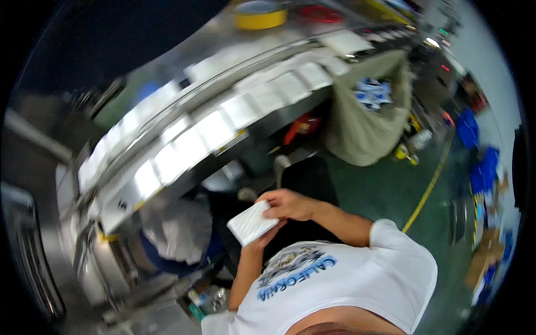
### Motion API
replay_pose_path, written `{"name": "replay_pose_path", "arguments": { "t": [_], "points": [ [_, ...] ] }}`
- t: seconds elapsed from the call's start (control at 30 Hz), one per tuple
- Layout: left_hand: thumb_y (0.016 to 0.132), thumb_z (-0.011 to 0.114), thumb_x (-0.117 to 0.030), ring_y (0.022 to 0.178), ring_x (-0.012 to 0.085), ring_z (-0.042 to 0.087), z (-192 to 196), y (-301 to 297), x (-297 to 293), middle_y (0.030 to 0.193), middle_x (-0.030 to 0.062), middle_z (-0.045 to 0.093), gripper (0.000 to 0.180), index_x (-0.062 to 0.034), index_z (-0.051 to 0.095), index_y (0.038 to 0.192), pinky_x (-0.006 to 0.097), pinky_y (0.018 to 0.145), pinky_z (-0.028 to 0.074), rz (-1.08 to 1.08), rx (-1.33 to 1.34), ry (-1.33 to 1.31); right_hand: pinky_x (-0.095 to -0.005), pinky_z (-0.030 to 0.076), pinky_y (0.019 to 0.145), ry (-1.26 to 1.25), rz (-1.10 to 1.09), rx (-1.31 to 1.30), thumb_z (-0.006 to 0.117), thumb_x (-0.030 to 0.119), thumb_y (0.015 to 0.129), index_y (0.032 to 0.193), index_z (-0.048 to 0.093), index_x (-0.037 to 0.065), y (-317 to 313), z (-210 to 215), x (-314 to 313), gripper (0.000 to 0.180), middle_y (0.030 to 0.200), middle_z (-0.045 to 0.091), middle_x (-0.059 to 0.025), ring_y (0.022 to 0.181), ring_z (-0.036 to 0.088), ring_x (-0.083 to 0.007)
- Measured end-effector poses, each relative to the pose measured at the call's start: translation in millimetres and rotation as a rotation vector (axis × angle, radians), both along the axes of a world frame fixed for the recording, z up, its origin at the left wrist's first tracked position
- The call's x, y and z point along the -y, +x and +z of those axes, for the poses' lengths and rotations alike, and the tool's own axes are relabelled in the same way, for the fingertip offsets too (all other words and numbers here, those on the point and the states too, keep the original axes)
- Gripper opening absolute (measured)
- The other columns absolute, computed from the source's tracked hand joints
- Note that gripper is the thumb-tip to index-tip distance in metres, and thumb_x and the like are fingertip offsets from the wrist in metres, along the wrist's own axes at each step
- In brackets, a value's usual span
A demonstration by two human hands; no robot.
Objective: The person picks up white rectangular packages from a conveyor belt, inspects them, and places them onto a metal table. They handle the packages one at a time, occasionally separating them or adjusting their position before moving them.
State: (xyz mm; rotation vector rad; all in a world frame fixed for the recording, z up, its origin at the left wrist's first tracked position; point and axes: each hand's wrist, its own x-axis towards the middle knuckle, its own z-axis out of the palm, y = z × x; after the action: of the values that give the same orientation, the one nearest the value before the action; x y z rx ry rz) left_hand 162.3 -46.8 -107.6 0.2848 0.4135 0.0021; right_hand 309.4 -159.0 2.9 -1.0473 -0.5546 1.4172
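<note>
Both hands hold a white rectangular pad-like stack (249, 223) in front of my body, its top faintly striped. Its exact kind is too blurred to tell. My right hand (290, 205) grips the far right corner, thumb on top and fingers curled at the edge. Underneath the near side, my left hand (265, 237) supports it, with most of its fingers hidden. Beyond the hands runs a long conveyor line bearing rows of similar white flat pieces (215, 129), blurred by motion.
A large beige sack (357, 137) with blue-and-white packets (373, 94) inside stands right of the line. A blue bin lined with a clear bag (178, 234) is at lower left. Yellow tape (259, 15) lies beyond the conveyor. Blue bags (483, 167) and cardboard (484, 257) line the right side.
</note>
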Motion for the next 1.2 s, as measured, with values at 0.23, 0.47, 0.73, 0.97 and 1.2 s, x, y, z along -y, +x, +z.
{"name": "replay_pose_path", "arguments": {
  "t": [0.23, 0.47, 0.73, 0.97, 1.2],
  "points": [
    [0.102, 0.06, -0.044, 0.117, 0.0315, 0.069, -19, 5, 10, 0.129, 0.0129, 0.069, 0.045, -0.0091, 0.066, 0.13, 0.054, 0.107, 0.053, 0.013, 0.248, -0.199, -0.0327, 0.059, 0.094, -0.062, 0.075, -0.094, 0.072, 0.009, 0.098, 0.133, 0.06, -0.002, -9, 6, -7, 0.039, 0.122, 0.07, -0.0112, 0.109, 0.069, -0.016],
    [0.105, 0.055, -0.036, 0.112, 0.0322, 0.072, -13, -7, -2, 0.129, 0.0145, 0.07, 0.04, -0.0067, 0.066, 0.13, 0.05, 0.099, 0.06, 0.089, 0.078, -0.26, -0.0306, 0.057, 0.092, -0.111, -0.033, -0.018, 0.072, 0.01, 0.098, 0.133, 0.061, -0.002, 2, 4, 2, 0.039, 0.118, 0.071, -0.0103, 0.106, 0.068, -0.0158],
    [0.101, 0.054, -0.044, 0.121, 0.0299, 0.065, -1, 4, 9, 0.129, 0.0121, 0.069, 0.043, -0.0099, 0.067, 0.124, 0.055, 0.112, 0.046, -0.019, 0.382, -0.38, -0.0324, 0.059, 0.092, -0.123, 0.055, 0.03, 0.072, 0.011, 0.097, 0.132, 0.059, -0.002, -17, 3, -12, 0.04, 0.119, 0.07, -0.011, 0.105, 0.069, -0.0168],
    [0.1, 0.061, -0.041, 0.119, 0.032, 0.067, -62, -12, 5, 0.132, 0.0141, 0.066, 0.042, -0.0104, 0.063, 0.129, 0.056, 0.108, 0.053, 0.075, 0.249, -0.245, -0.0347, 0.061, 0.091, -0.048, 0.078, -0.014, 0.073, 0.014, 0.098, 0.136, 0.058, -0.001, -15, -9, -10, 0.043, 0.119, 0.07, -0.0108, 0.106, 0.07, -0.0177],
    [0.104, 0.055, -0.017, 0.088, 0.0228, 0.071, -26, -9, -63, 0.1, 0.0112, 0.073, 0.022, -0.0013, 0.07, 0.106, 0.035, 0.081, 0.058, 0.266, -0.306, 0.336, -0.0292, 0.056, 0.091, -0.023, -0.076, -0.026, 0.073, 0.017, 0.1, 0.133, 0.061, 0.0, 16, -12, 11, 0.04, 0.118, 0.07, -0.0061, 0.106, 0.067, -0.0125]
  ]
}}
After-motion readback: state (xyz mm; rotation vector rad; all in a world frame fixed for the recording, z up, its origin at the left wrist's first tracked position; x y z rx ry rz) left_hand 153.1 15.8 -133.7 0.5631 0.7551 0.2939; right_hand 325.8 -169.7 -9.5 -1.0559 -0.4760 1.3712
